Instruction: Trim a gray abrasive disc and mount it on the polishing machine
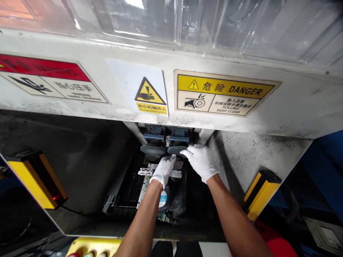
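Two flat grey oval discs sit side by side below blue metal blocks inside the machine: a left disc (152, 150) and a right disc (176, 150). My right hand (202, 161), in a white glove, has its thumb and fingers closed at the right edge of the right disc. Also gloved in white, my left hand (164, 168) reaches to the lower edge of that same disc, its fingertips pinched there. Below the left hand is a pale metal fixture plate (146, 171). The fingers partly hide the right disc's edges.
A white machine panel (134, 92) with warning labels spans above my hands. Yellow-and-black sensor bars stand at the left (37, 178) and right (262, 192) of the opening. A yellow button box (93, 244) is at the lower left.
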Tool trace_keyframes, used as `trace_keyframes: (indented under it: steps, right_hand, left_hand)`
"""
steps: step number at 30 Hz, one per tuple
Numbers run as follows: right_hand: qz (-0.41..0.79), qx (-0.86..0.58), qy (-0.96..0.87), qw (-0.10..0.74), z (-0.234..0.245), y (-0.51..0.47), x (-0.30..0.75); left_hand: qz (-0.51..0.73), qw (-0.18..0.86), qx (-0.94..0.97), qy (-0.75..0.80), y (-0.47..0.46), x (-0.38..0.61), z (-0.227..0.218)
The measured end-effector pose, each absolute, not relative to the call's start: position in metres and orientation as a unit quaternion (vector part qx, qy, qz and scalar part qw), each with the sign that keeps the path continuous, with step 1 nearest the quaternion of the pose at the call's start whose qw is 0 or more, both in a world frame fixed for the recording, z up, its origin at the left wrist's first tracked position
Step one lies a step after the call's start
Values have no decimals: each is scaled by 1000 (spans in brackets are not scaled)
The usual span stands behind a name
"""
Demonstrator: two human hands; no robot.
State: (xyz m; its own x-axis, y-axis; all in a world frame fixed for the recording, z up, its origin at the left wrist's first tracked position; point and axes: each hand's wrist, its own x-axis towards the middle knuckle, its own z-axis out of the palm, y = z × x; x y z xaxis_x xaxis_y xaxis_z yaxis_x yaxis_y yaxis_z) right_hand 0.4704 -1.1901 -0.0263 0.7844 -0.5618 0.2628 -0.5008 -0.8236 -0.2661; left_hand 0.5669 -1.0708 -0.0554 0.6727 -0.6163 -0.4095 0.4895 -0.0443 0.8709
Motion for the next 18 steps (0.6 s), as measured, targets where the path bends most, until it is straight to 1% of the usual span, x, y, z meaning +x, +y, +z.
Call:
trace_keyframes:
  steps: [2,5,10,12,14,18]
  right_hand:
    - [-171,-924,322,113,-29,-1189,469]
    - [-164,-898,374,163,-39,-1182,462]
    - [-148,-881,358,272,-59,-1169,455]
    - [-169,-860,391,280,-61,-1168,456]
    - [-175,-851,421,260,-60,-1170,459]
    - [-130,-885,386,226,-56,-1178,466]
  left_hand:
    - [-414,670,614,-50,-1067,565,-55]
    - [-392,684,612,-62,-1064,562,-47]
    - [-375,691,614,-73,-1072,560,-40]
    - [-363,689,624,-66,-1072,562,-46]
    - [-356,688,630,-59,-1071,565,-55]
    - [-373,707,598,-59,-1068,566,-70]
